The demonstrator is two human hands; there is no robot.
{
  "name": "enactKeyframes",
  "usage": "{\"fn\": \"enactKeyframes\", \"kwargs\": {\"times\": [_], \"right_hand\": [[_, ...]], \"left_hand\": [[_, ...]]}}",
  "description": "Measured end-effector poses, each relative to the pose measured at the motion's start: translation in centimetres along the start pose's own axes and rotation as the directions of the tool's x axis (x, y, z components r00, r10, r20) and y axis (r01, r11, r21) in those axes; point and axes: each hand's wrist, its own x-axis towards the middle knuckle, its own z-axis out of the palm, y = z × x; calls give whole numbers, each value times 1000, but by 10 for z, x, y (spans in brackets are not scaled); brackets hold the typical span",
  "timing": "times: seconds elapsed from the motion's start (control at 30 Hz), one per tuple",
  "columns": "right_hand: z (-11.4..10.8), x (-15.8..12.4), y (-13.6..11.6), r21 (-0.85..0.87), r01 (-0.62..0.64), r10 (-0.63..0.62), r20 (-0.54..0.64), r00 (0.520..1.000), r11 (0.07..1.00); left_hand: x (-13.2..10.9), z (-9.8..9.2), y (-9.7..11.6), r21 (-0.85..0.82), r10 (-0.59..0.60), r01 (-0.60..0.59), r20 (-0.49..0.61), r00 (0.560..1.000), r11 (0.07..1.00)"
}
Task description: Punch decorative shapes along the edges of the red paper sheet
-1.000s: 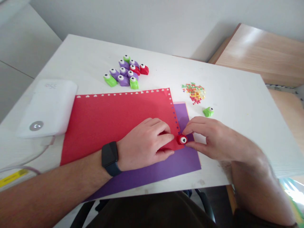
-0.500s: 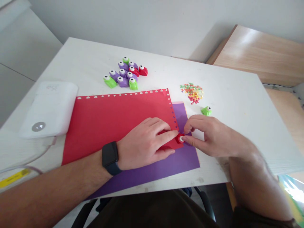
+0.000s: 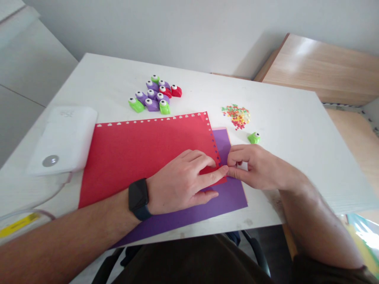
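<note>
A sheet of red paper [image 3: 142, 152] lies over purple paper [image 3: 204, 207]. Small punched shapes run along the red sheet's far and right edges. My left hand [image 3: 186, 181] rests palm down on the red sheet, fingers stretched out. Its index fingertip covers the top of a small red craft punch [image 3: 224, 174] at the sheet's right edge. From the right, thumb and curled fingers of my right hand [image 3: 260, 167] close on that punch, which is almost wholly hidden. Just beyond the right hand stands a green craft punch [image 3: 254, 137].
Several purple, green and red craft punches [image 3: 152, 105] cluster at the back. A pile of colourful paper cutouts [image 3: 239, 117] lies back right. On the left is a white box-shaped device [image 3: 65, 142] with a cable [image 3: 56, 193]. The white table [image 3: 284, 118] ends close to my body.
My left index finger has moved right, onto the top of the red craft punch, hiding its white button. The right hand stays at the punch. The whole view has shifted slightly.
</note>
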Motion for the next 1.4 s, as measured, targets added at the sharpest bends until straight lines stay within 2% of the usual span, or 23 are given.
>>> {"fn": "enactKeyframes", "kwargs": {"times": [0.4, 0.93, 1.23, 1.4], "right_hand": [[3, 3, -4, -20, -11, 11, -6, 1000, 1000], [10, 8, -8, -114, -46, 48, 19, 999, 992], [5, 6, -3, -35, 4, -3, 18, 1000, 999], [0, 2, -8, -63, 36, -37, -25, 999, 997]], "left_hand": [[11, -4, 15, 33, -38, 36, 71, 997, 999], [14, -2, 14, 59, -29, 26, 65, 997, 998], [6, 6, 9, -3, -42, 42, -4, 999, 999], [2, 8, 4, 13, -63, 64, -56, 996, 998]]}}
